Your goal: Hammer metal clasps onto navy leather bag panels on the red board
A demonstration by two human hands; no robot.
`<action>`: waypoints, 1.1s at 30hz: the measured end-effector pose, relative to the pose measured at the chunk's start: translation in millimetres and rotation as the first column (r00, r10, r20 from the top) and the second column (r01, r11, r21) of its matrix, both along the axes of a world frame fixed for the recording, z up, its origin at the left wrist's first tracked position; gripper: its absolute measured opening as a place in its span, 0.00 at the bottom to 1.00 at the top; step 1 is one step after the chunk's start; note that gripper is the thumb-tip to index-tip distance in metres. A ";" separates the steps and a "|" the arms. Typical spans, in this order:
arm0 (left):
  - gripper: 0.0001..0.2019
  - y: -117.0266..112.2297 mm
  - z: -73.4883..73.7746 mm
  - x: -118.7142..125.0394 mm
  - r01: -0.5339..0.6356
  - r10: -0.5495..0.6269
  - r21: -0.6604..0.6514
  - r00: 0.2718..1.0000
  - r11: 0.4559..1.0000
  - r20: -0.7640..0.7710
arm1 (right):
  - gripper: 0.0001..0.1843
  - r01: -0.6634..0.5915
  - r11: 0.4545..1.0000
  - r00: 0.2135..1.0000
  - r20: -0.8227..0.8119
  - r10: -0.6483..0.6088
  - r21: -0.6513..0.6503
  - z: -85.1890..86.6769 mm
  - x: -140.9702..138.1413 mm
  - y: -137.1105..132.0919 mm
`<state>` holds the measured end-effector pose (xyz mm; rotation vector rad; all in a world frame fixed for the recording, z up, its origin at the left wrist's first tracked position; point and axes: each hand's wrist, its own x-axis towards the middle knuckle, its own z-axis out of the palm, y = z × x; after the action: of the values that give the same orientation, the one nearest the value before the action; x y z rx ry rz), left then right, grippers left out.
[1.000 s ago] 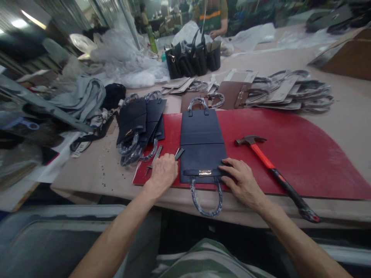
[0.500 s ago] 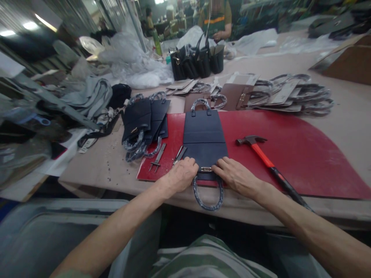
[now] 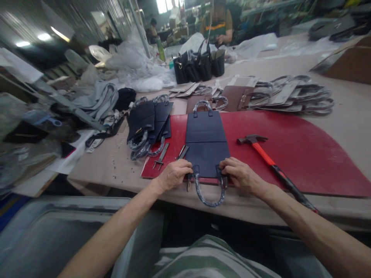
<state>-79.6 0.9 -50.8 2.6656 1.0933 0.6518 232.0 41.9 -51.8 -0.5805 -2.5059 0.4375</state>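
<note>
A flat navy handbag panel [image 3: 206, 129] lies lengthwise before me, with a plastic-wrapped handle at each end. The near handle [image 3: 211, 203] hangs over the table's front edge. My left hand [image 3: 175, 173] is closed, pinching a dark strap end [image 3: 189, 184] at the panel's near left corner; a bit of metal shows on it. At the near right corner, my right hand [image 3: 238, 172] is closed on the other strap end [image 3: 225, 182]. The fingers partly hide both ends, which are spread apart. Just beyond my left hand lie narrow metal tools [image 3: 182, 151].
The panel rests on a red board [image 3: 269, 154]. To the right is a claw hammer [image 3: 262, 152]; to the left, a pronged tool [image 3: 161, 155] and stacked navy panels [image 3: 155, 119]. Brown panels [image 3: 234, 94], black bags [image 3: 199, 63] and a person [image 3: 222, 27] are farther back.
My hands have moved apart, toward the panel's two sides. The metal clasp that lay across the panel's near end between them has come apart, baring the near handle's tabs.
</note>
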 end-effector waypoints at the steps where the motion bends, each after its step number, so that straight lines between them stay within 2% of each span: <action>1: 0.20 -0.2 -1.0 0.1 -0.003 0.003 0.004 1.000 1.000 0.000 | 0.16 -0.001 1.000 1.000 -0.013 0.001 0.000 -1.1 -0.1 -0.4; 5: 0.19 -4.5 -6.0 5.0 -0.045 0.044 0.039 0.998 0.998 0.039 | 0.16 0.058 0.998 0.997 -0.056 -0.058 -0.002 -4.3 -2.3 -5.3; 8: 0.15 -9.9 -11.9 9.6 -0.121 0.112 0.060 0.985 0.991 0.132 | 0.18 0.124 0.989 0.983 -0.124 -0.134 -0.083 -3.9 -3.6 -12.9; 11: 0.14 -13.7 -16.1 15.3 -0.157 0.145 0.067 0.977 0.985 0.157 | 0.14 0.180 0.974 0.974 -0.111 -0.196 -0.140 -2.1 -6.4 -22.5; 13: 0.14 -15.2 -17.0 19.9 -0.159 0.147 0.071 0.977 0.985 0.153 | 0.11 0.235 0.965 0.966 -0.083 -0.245 -0.121 -2.1 -10.0 -28.2; 16: 0.14 -18.2 -16.0 25.8 -0.179 0.165 0.062 0.969 0.982 0.185 | 0.16 0.287 0.956 0.956 -0.044 -0.289 -0.053 -4.6 -16.1 -33.2; 20: 0.12 -23.1 -10.8 23.9 -0.258 0.252 -0.021 0.918 0.966 0.305 | 0.16 0.317 0.948 0.948 -0.011 -0.317 -0.035 -8.5 -20.6 -33.7; 22: 0.11 -21.8 -5.5 16.0 -0.365 0.367 -0.073 0.862 0.928 0.350 | 0.14 0.332 0.943 0.943 -0.015 -0.333 -0.037 -10.3 -20.6 -32.5; 23: 0.11 -19.2 -2.1 10.5 -0.441 0.448 -0.105 0.822 0.892 0.352 | 0.14 0.338 0.940 0.941 -0.016 -0.339 -0.034 -11.3 -20.4 -31.7; 26: 0.08 -4.8 10.8 -8.2 -0.661 0.698 -0.225 0.664 0.716 0.267 | 0.14 0.353 0.935 0.935 -0.035 -0.353 -0.010 -15.0 -19.9 -28.6; 28: 0.06 7.8 20.9 -17.0 -0.736 0.784 -0.274 0.598 0.619 0.165 | 0.13 0.357 0.934 0.933 -0.057 -0.356 0.009 -17.0 -20.2 -26.6; 30: 0.07 20.3 30.9 -18.9 -0.755 0.796 -0.282 0.603 0.592 0.055 | 0.13 0.352 0.935 0.934 -0.072 -0.350 0.030 -18.1 -20.8 -25.1; 33: 0.07 37.7 42.2 -10.1 -0.749 0.751 -0.287 0.648 0.597 -0.129 | 0.13 0.347 0.937 0.937 -0.063 -0.344 0.046 -18.7 -21.3 -24.4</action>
<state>-89.7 38.6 -8.6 1.8321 2.1467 0.5189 210.7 17.5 -70.5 -0.9524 -2.2913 0.2439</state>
